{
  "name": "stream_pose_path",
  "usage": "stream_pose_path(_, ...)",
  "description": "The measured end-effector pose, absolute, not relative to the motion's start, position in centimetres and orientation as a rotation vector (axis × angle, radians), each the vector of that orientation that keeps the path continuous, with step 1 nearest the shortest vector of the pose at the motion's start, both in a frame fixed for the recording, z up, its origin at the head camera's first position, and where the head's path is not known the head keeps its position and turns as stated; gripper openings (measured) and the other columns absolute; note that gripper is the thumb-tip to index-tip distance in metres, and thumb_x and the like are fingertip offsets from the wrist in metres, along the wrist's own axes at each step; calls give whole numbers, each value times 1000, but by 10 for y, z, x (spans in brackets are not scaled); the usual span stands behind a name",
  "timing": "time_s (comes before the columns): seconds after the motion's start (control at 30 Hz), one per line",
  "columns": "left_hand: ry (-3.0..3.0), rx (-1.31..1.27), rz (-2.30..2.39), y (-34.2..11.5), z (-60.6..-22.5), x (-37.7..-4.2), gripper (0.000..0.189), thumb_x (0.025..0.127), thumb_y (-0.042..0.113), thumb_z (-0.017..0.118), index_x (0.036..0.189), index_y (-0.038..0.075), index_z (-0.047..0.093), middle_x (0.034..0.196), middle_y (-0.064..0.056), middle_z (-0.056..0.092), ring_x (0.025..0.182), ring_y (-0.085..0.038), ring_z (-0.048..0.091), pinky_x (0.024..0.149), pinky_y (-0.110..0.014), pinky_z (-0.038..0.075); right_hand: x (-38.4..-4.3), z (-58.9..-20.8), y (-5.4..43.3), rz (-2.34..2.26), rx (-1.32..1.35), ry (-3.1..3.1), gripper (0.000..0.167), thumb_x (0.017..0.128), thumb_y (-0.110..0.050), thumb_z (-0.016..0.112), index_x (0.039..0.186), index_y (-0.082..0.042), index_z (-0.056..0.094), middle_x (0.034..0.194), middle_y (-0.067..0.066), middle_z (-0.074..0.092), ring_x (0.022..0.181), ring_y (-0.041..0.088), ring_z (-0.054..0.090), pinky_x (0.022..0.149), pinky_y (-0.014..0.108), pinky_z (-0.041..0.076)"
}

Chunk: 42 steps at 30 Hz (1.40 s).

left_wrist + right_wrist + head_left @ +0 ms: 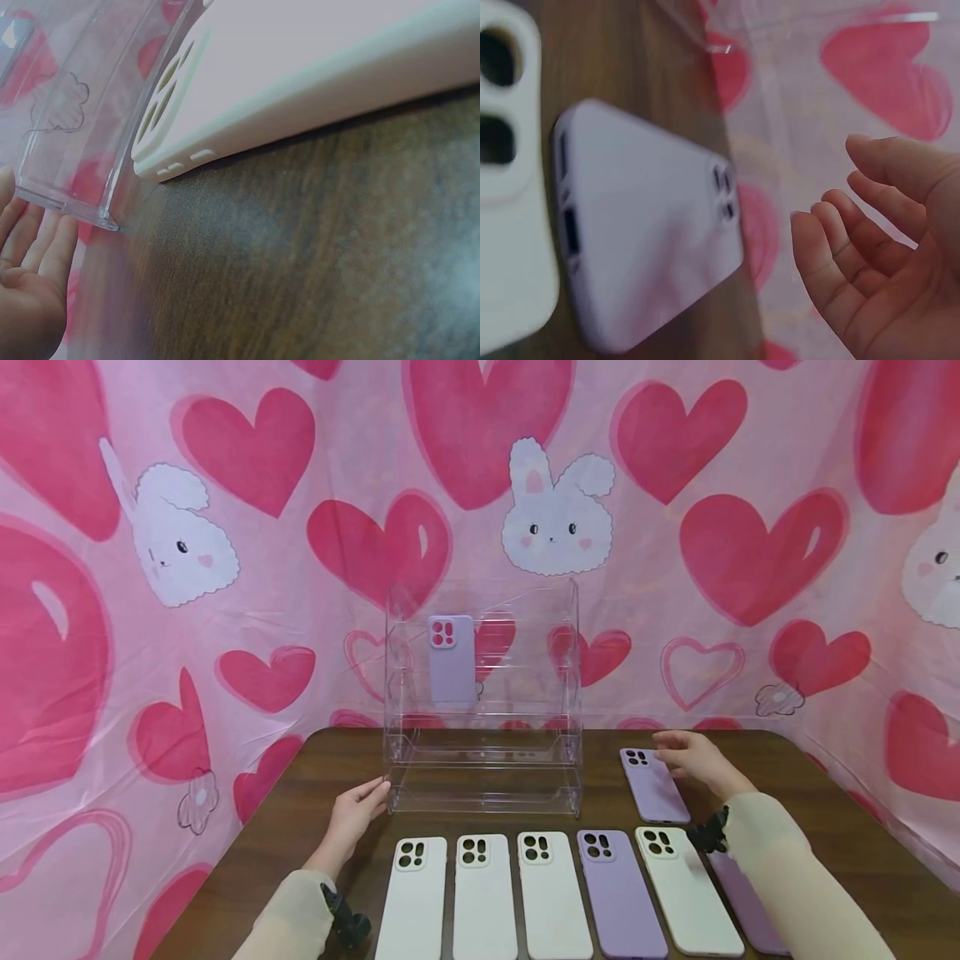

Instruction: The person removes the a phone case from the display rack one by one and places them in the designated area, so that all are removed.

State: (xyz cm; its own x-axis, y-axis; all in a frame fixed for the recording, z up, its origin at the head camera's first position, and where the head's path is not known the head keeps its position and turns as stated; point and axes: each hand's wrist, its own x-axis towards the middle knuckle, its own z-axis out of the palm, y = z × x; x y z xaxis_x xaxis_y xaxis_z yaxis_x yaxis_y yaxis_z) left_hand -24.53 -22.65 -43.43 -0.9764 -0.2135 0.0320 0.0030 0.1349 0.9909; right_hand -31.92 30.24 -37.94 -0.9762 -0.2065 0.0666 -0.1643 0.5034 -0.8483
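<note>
My left hand (357, 817) is at the left side of a clear acrylic display rack (483, 802). Its fairly straight fingertips touch the rack's lower side edge, which the left wrist view also shows. Beside the rack, my right hand (697, 758) hovers by the upper right corner of a lilac phone case (656, 789) lying on the table. In the right wrist view the loosely bent fingers (817, 247) hold nothing and appear apart from that case. Another lilac phone case (453, 672) stands upright in an upper tier of the rack, left of centre.
Along the front of the brown wooden table (247, 877) lies a row of white phone cases (412, 902) and lilac phone cases (622, 902). My right forearm partly covers the rightmost lilac case (750, 902). Behind hangs a pink cloth (292, 552) with hearts and rabbits.
</note>
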Motion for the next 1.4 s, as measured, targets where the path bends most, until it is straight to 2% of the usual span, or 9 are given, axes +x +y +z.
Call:
stream_pose_path(0.27,-2217,213,-1963,-227,-434,-245,48,92,22,58,127,-10,49,127,-27,48,112,-35,52,90,-38,46,-316,-348,277,-1554,-464,2710,56,89,-19,62,131,11,40,116,29,51,103,36,54,78,44,54)
stream_pose_path(0.37,-2211,206,-1963,-227,-434,-245,47,92,21,58,126,-10,49,127,-27,48,111,-35,52,90,-37,47,-314,-336,268,-1587,-489,2716,57,89,-21,62,132,8,40,113,26,52,98,30,57,77,42,55)
stream_pose_path(0.57,-2207,194,-1958,-227,-434,-247,44,94,18,55,126,-11,48,127,-27,48,112,-36,52,90,-37,47,-310,-312,249,-1615,-548,2756,54,90,-17,61,133,8,39,112,27,51,92,24,57,72,38,56)
stream_pose_path(0.67,-2208,197,-1956,-227,-433,-247,44,94,17,55,127,-11,48,127,-26,48,112,-36,52,90,-37,47,-310,-301,240,-1590,-588,2799,55,89,-22,62,133,6,41,110,26,52,88,20,57,71,36,57)
stream_pose_path(0.8,-2207,203,-1960,-227,-434,-246,45,93,19,56,127,-10,48,127,-26,48,111,-35,52,90,-37,47,-311,-289,226,-1568,-612,2828,57,88,-27,63,133,2,43,108,23,54,92,26,55,70,33,57)
stream_pose_path(0.9,-2208,210,-1961,-227,-434,-246,47,92,20,57,127,-10,48,126,-26,49,111,-35,52,90,-37,47,-314,-282,213,-1578,-624,2816,53,88,-23,63,132,1,44,106,21,55,93,29,54,70,36,57)
stream_pose_path(1.2,-2211,214,-1959,-227,-434,-244,46,92,19,57,126,-11,48,125,-28,49,110,-36,53,89,-38,47,-320,-265,170,-1571,-759,2792,47,87,-15,65,127,2,49,98,18,62,85,22,58,63,32,57)
stream_pose_path(1.4,-2194,200,-1981,-227,-435,-245,48,92,20,59,126,-12,48,125,-28,49,111,-37,52,90,-38,47,-323,-260,146,-1563,-786,2773,45,86,-12,66,126,1,51,99,17,62,81,23,59,65,32,56)
